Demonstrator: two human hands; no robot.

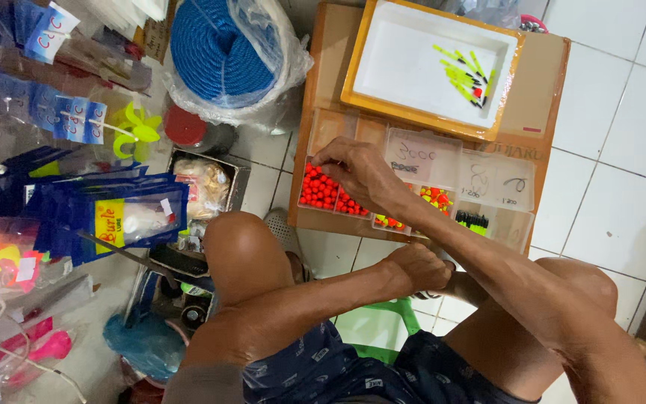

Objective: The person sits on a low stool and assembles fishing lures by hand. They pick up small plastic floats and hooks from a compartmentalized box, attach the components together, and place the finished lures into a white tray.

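Coil of blue rope (218,49) in clear plastic, blue packets (106,217) on hooks, white tiled floor (607,157)

Small round orange-red beads (320,189) fill the left compartment of a clear plastic compartment box (487,183) lying open.

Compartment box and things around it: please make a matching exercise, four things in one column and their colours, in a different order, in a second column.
Things:
1. beads under the right hand in the compartment box
2. rope coil
3. tray rim
4. thin floats in the tray

Colours:
A. blue
B. yellow-green
C. orange-red
D. orange-yellow

Pairs: 1-C, 2-A, 3-D, 4-B
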